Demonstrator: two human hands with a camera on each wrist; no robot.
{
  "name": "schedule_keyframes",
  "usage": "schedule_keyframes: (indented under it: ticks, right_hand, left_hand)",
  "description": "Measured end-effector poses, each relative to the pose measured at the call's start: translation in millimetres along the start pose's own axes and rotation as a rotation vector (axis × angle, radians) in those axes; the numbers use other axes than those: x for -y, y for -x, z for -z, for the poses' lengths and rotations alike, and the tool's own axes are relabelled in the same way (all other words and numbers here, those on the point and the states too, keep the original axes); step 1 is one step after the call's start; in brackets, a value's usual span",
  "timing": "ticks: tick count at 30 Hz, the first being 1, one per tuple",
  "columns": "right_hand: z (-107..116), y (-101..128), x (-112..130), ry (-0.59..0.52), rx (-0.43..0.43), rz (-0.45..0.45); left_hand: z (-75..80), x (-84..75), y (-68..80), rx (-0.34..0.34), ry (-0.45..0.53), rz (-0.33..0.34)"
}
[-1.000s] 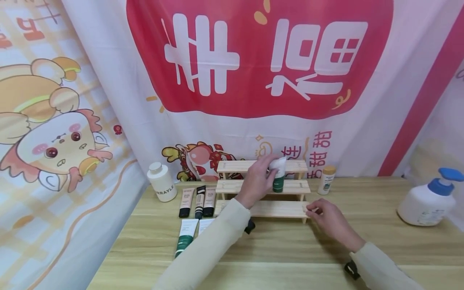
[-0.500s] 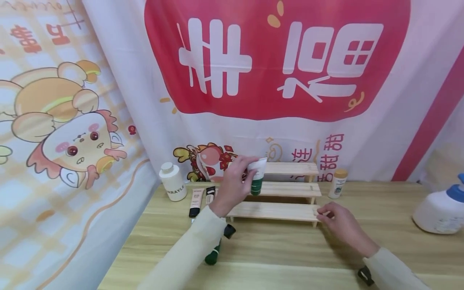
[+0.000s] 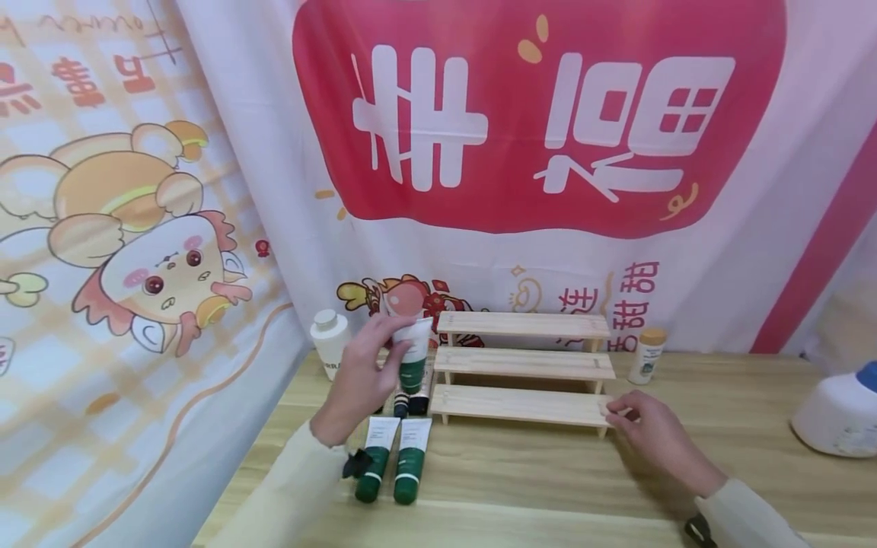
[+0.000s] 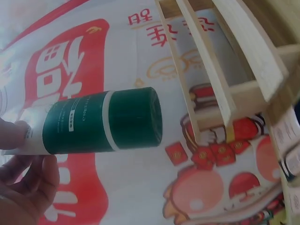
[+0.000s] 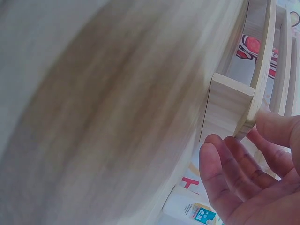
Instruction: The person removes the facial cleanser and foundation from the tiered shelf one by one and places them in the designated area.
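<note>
1. Nearest on the wooden worktop (image 3: 521, 472) lie two green-and-white tubes (image 3: 393, 459) side by side, caps toward the person, just in front of the left forearm's sleeve.
2. The right hand (image 3: 647, 434) rests on the worktop at the right end of the wooden step rack (image 3: 524, 365). Its fingers (image 5: 234, 173) are loosely extended and gripping nothing, the fingertips against the end of the lowest step; the wrist view is blurred, so the contact seems light at most.
3. The left hand (image 3: 363, 373) is raised above the worktop, left of the rack, its fingers curled round the white upper part of a green-capped tube (image 3: 413, 358). The tube hangs cap down, clear of the rack and over the small tubes behind it.
4. Those darker small tubes (image 3: 409, 397) lie between the hand and the rack's left end, partly hidden.
5. A white bottle (image 3: 329, 342) stands behind the left hand; a small bottle with a tan cap (image 3: 647, 356) stands right of the rack.
6. Far right sits a white pump bottle (image 3: 839, 415) with a blue top, before the printed red-and-white backdrop (image 3: 534, 129).
</note>
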State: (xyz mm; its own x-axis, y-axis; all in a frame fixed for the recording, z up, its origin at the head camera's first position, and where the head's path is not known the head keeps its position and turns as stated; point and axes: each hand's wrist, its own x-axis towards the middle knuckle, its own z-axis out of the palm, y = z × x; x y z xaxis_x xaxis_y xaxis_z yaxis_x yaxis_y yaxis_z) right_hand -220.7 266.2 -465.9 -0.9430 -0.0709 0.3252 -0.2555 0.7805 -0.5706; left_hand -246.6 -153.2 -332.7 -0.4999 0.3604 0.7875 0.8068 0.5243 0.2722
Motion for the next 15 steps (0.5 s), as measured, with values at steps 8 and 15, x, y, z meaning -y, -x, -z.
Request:
schedule_keyframes:
  ticks: [8, 15]
  right_hand:
    - [0, 1, 0, 0.0, 0.015, -0.013]
    - [1, 2, 2, 0.003, 0.022, -0.016]
  left_hand:
    - [32.9, 16.0, 44.4, 0.104, -0.182, 0.227]
    - [39.6, 42.9, 86.9, 0.346, -0.24, 0.569]
